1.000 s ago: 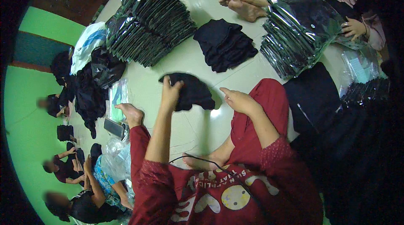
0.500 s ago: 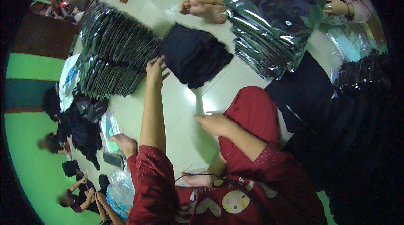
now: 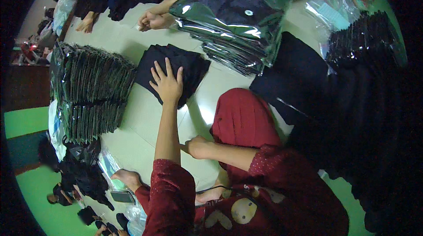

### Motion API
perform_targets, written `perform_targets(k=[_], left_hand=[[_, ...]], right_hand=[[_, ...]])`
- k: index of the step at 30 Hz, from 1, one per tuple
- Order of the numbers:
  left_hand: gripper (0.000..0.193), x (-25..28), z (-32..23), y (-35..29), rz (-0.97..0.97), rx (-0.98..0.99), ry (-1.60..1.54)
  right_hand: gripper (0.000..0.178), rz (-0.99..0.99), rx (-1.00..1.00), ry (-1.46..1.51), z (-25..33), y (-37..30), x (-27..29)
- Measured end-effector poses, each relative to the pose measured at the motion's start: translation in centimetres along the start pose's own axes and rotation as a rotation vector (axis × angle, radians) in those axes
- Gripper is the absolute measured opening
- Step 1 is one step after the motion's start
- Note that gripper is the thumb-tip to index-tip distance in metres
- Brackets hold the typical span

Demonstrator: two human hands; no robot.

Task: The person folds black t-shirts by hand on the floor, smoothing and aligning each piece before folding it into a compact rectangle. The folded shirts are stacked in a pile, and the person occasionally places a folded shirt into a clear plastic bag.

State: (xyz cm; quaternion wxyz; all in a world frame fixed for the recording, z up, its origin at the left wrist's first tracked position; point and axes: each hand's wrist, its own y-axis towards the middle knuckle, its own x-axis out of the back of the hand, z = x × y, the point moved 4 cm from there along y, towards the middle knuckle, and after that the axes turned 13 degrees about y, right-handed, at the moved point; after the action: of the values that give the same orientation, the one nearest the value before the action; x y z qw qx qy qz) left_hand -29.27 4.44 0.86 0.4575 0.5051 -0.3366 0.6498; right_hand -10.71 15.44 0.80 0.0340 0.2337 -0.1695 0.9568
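My left hand (image 3: 168, 82) lies flat with its fingers spread on a small pile of folded black cloth (image 3: 194, 69) on the floor. Lower down and to the right, my right hand (image 3: 198, 147) hovers in front of my bent knee. Its fingers are curled in, and I see nothing held in them. Left of the cloth stands a tall double stack of black garments in clear plastic bags (image 3: 94, 77). Beyond the cloth to the right rises another pile of bagged black garments (image 3: 238, 20), its top bag wide and shiny.
A large spread of black cloth (image 3: 295, 73) lies to the right, with more bagged black items (image 3: 363, 37) behind it. Another person's bare foot (image 3: 154, 20) reaches in beside the right pile. A dark flat device (image 3: 122, 196) lies near my left foot (image 3: 126, 177). Other people sit at the lower left.
My left hand has gone from the near left side of the black cloth to flat on top of it. My right hand's fingers have curled in. The view has shifted.
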Motion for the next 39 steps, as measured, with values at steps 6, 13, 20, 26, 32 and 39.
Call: perform_targets(k=[6, 13, 20, 26, 32, 39], left_hand=[[0.053, 5.5, -1.1, -2.8, -0.125, -0.078, -0.369], [0.034, 11.5, -16.3, -17.7, 1.046, 0.261, -1.890], [0.060, 7.0, -27.9, -25.1, 1.316, 0.338, -1.712], [0.074, 3.1, -27.0, -22.1, 0.955, 0.510, -1.657], [0.087, 3.5, -27.1, -19.6, 1.079, 0.276, -1.626], [0.079, 3.7, -27.4, -19.2, 0.917, 0.235, -1.622]], right_hand=[[0.039, -0.137, 0.039, 0.013, -1.0, 0.5, -0.9], [0.032, -0.150, 0.048, 0.045, -1.1, 0.9, -0.8], [0.036, -0.139, -0.003, -0.027, -1.4, -1.8, 1.1], [0.036, -0.146, -0.011, -0.013, -2.3, -2.3, 1.4], [0.036, -0.144, -0.024, -0.013, -2.7, -2.8, 1.3], [0.036, -0.155, -0.023, -0.018, -2.8, -3.1, 1.2]])
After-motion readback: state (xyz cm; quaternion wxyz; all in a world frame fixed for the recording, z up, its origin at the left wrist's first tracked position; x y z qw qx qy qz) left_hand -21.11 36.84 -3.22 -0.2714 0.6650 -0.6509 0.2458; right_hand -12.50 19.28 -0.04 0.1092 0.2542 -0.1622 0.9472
